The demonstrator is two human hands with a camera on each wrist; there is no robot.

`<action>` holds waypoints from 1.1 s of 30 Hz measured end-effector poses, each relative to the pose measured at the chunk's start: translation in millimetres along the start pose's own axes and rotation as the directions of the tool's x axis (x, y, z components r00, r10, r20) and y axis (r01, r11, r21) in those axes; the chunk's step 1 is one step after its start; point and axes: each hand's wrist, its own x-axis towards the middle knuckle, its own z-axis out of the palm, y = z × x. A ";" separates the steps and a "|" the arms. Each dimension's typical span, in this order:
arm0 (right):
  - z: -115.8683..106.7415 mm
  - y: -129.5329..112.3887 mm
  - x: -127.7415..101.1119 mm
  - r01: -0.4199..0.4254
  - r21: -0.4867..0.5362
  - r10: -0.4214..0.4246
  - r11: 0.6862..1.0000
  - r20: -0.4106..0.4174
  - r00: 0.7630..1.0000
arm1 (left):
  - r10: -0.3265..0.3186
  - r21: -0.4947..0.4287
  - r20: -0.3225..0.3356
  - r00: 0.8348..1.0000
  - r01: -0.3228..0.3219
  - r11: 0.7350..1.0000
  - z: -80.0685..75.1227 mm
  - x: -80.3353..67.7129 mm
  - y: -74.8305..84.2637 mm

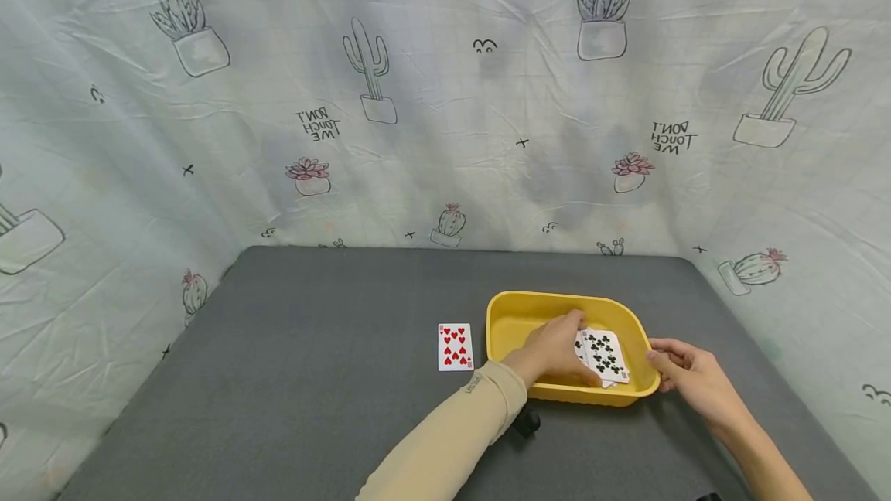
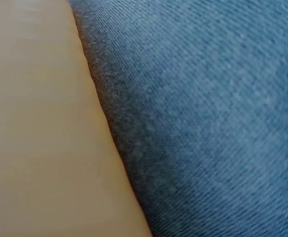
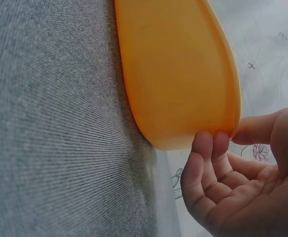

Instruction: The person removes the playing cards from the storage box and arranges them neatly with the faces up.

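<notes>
My left hand (image 1: 559, 350) reaches into a yellow plastic basket (image 1: 511, 301). Its fingers and thumb curve round the left side of some white playing cards (image 1: 607, 354) at the basket's right end; the top one shows black clubs, and the palm hides part of them. With thumb and fingertips my right hand (image 1: 689, 377) pinches the basket's right rim, also seen in the right wrist view, where the hand (image 3: 242, 182) grips the basket wall (image 3: 178, 74). A ten of hearts (image 1: 455, 347) lies face up on the table, left of the basket.
A dark grey cloth-covered table (image 1: 278, 377) lies under everything. A pale curtain (image 1: 431, 83) printed with cacti hangs behind and at both sides. Below the left wrist is a small black object (image 1: 527, 422). The left wrist view holds only a beige sleeve (image 2: 45, 123) and blue-grey fabric (image 2: 208, 108).
</notes>
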 end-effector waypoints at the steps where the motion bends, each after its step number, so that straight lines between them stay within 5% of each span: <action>1: 0.1 -0.1 -0.2 0.002 0.001 -0.002 1.000 0.000 1.000 | 0.005 -0.007 -0.002 1.000 -0.005 1.000 0.9 0.8 -1.4; 9: 0.0 2.5 1.5 0.003 0.004 -0.003 1.000 0.004 1.000 | 0.037 -0.114 -0.014 0.999 -0.038 0.993 -1.9 1.0 -2.4; 24: -0.9 1.8 3.9 0.014 -0.002 -0.014 1.000 0.005 1.000 | 0.067 -0.102 -0.017 0.998 -0.068 0.992 -6.3 2.1 -2.3; 33: -1.5 1.6 6.4 0.026 -0.012 -0.026 1.000 0.008 1.000 | 0.068 -0.211 -0.031 0.997 -0.073 0.975 -10.2 2.8 -2.8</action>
